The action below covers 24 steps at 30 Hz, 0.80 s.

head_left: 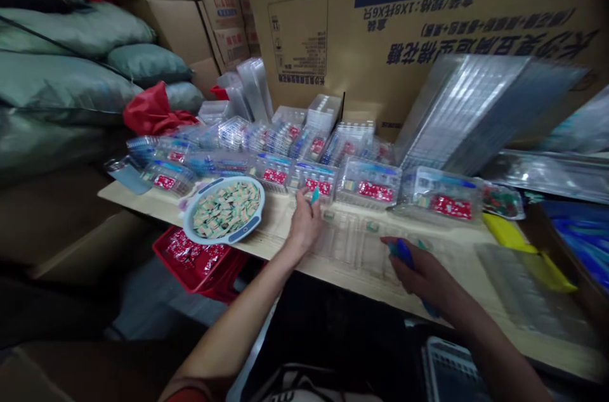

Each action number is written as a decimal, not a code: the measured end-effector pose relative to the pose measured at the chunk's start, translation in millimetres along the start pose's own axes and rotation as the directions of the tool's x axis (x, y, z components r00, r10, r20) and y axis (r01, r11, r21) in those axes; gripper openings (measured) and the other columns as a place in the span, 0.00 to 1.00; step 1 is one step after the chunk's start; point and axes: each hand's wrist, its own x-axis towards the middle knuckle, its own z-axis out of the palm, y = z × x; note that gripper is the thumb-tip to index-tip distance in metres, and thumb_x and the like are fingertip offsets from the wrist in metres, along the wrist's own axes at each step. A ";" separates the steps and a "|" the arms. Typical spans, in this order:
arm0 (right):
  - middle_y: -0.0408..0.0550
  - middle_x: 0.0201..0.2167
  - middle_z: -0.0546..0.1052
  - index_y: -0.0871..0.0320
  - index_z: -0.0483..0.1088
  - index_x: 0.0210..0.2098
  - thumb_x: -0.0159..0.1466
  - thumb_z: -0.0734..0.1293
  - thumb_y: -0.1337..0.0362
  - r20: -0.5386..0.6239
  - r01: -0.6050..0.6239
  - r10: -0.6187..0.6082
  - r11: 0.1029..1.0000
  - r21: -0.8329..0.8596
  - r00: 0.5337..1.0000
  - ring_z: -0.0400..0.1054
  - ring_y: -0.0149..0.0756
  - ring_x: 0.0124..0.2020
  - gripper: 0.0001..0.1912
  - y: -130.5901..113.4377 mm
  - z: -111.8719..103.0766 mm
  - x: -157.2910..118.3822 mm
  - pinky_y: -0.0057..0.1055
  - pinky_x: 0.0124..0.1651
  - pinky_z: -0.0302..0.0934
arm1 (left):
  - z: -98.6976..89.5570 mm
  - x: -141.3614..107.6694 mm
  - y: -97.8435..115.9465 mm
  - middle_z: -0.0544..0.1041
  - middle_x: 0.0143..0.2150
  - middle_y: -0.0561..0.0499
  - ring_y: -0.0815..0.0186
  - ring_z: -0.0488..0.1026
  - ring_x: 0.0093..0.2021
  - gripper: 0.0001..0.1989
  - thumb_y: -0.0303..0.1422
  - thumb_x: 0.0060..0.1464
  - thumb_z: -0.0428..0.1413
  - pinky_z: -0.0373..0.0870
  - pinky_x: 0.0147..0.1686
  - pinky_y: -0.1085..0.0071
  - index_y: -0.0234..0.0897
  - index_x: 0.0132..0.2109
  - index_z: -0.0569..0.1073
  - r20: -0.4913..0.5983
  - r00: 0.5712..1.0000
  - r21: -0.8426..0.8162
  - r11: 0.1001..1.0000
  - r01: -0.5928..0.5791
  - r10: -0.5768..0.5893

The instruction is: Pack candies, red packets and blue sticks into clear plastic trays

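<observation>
The clear tray (pixel 349 242) lies flat on the table (pixel 490 319) between the person's two hands, and from here it looks barely begun: a few small printed pieces sit in it, with no red packet that I can see. The left hand (pixel 305 224), at the tray's far left, pinches a teal piece (pixel 314 195). The right hand (pixel 425 269), over the other end, has its fingers closed around something blue (pixel 404 252), too blurred to name. Just behind, a row of filled packs (pixel 375 183) shows red packets and blue strips inside; those I'd judge done. Plenty seems left to use: the bowl (pixel 259 218) is full of pieces, the red basin (pixel 164 256) holds more packets, and empty plastic trays (pixel 476 110) lean at the right.
</observation>
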 end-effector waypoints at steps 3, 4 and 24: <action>0.45 0.24 0.76 0.60 0.67 0.59 0.61 0.59 0.50 0.018 -0.101 0.099 0.988 0.121 0.995 0.72 0.41 0.24 0.31 3.2 -3.1 10.1 0.34 0.26 0.66 | -25.1 14.1 -14.2 0.72 0.58 0.35 0.53 0.74 0.54 0.29 0.25 0.60 0.49 0.68 0.56 0.56 0.35 0.68 0.59 0.112 0.994 0.540 0.839 -0.071 0.012; 0.47 0.27 0.78 0.59 0.69 0.56 0.60 0.60 0.52 0.006 -0.065 0.065 0.994 0.090 0.998 0.73 0.42 0.26 0.28 1.9 -3.7 13.8 0.34 0.29 0.67 | -26.5 14.5 -18.1 0.70 0.60 0.34 0.51 0.72 0.57 0.32 0.23 0.58 0.48 0.68 0.57 0.56 0.35 0.69 0.58 0.158 0.987 0.644 0.759 -0.096 -0.009; 0.58 0.41 0.81 0.63 0.72 0.51 0.69 0.60 0.65 -0.162 -0.178 0.127 0.919 -0.352 0.979 0.75 0.45 0.45 0.15 -65.7 41.9 81.4 0.33 0.48 0.64 | -24.4 -6.3 -72.4 0.66 0.69 0.35 0.43 0.59 0.68 0.23 0.39 0.69 0.45 0.64 0.59 0.44 0.35 0.65 0.70 0.240 0.920 0.784 0.496 -0.372 0.310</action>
